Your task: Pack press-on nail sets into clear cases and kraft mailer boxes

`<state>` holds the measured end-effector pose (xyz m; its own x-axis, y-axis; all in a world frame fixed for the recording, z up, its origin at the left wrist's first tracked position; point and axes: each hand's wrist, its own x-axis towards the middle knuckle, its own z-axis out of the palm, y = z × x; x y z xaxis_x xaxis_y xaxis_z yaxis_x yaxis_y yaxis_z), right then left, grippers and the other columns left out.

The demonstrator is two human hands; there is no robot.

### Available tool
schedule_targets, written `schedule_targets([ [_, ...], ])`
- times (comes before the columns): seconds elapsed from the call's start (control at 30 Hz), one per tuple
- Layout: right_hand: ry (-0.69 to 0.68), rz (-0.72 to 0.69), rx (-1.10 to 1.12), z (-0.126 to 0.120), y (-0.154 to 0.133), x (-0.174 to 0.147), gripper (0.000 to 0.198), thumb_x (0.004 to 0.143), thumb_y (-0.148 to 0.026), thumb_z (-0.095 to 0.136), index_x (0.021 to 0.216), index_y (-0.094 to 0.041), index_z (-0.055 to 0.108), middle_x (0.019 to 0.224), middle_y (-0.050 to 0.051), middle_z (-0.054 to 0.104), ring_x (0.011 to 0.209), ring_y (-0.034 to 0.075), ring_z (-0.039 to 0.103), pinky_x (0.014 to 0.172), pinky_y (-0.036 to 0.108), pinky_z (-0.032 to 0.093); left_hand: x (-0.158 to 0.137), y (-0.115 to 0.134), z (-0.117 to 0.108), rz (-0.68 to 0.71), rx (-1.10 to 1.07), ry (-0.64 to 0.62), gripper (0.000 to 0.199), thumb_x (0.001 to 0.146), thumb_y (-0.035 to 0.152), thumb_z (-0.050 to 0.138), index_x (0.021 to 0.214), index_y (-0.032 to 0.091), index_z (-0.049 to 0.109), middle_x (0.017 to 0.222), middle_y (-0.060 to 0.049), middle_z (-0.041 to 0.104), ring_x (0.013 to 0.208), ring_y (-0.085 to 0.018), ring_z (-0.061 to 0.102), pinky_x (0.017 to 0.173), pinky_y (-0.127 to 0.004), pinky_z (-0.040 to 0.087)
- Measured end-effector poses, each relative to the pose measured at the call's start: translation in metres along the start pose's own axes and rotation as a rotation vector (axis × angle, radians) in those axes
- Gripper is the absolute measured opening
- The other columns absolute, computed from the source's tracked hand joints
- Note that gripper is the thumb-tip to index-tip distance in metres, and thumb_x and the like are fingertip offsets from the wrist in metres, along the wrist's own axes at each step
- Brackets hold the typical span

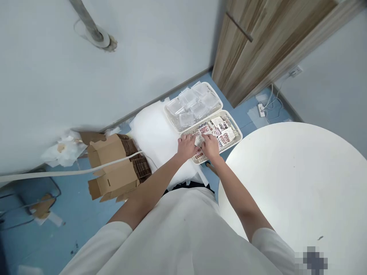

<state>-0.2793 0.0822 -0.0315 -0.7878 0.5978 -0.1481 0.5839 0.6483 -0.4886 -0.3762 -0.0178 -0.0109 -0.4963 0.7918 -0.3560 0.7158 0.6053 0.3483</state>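
My left hand [187, 146] reaches into the left end of a cream basket [240, 134], fingers bent and thumb turned inward. Close beside it, my right hand [210, 146] is also bent over the basket's contents. Between them is a pale card [198, 139], and the fingers of both hands close on its edges; fingertips are partly hidden. Several white cards with rows of small pink and reddish false nails [226, 137] fill the basket. Behind it, a second cream basket [219, 102] holds clear plastic boxes [197, 109].
A round white table [298, 183] stands at right. Left are a puffy white bundle [156, 131] and stacked flattened cardboard boxes [117, 168], crossed by a white cable [71, 172]. A wooden cabinet [258, 49] and a power strip [260, 110] are behind.
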Motion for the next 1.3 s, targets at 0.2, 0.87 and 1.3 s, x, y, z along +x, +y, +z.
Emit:
schedule_targets([
  [0.2, -0.073, -0.044, -0.103, 0.008, -0.01, 0.014, 0.04, 0.082, -0.019, 0.041, 0.12, -0.024, 0.051, 0.118, 0.013, 0.047, 0.101, 0.028, 0.039, 0.082, 0.041, 0.032, 0.002, -0.001, 0.017, -0.011, -0.02, -0.037, 0.059, 0.078, 0.034, 0.048, 0.134, 0.022, 0.033, 0.138, -0.012, 0.035, 0.126, -0.035, 0.024, 0.099, -0.054, 0.014],
  [0.87, -0.103, 0.19, -0.16, 0.006, -0.003, 0.01, 0.034, 0.085, -0.03, 0.042, 0.116, -0.018, 0.051, 0.108, 0.014, 0.058, 0.099, 0.028, 0.049, 0.083, 0.04, 0.028, -0.019, 0.019, 0.031, 0.068, 0.121, -0.055, 0.057, 0.083, 0.044, 0.039, 0.135, 0.022, 0.034, 0.142, -0.011, 0.032, 0.134, -0.034, 0.011, 0.103, -0.057, 0.006],
  [1.3, 0.122, 0.116, 0.374, 0.007, 0.023, 0.014, 0.032, 0.079, -0.027, 0.049, 0.109, -0.017, 0.056, 0.104, 0.01, 0.055, 0.088, 0.022, 0.053, 0.08, 0.037, 0.041, -0.023, 0.013, 0.026, -0.012, -0.008, 0.013, 0.059, 0.082, 0.046, 0.043, 0.135, 0.022, 0.035, 0.145, -0.013, 0.024, 0.135, -0.032, 0.013, 0.103, -0.055, 0.009],
])
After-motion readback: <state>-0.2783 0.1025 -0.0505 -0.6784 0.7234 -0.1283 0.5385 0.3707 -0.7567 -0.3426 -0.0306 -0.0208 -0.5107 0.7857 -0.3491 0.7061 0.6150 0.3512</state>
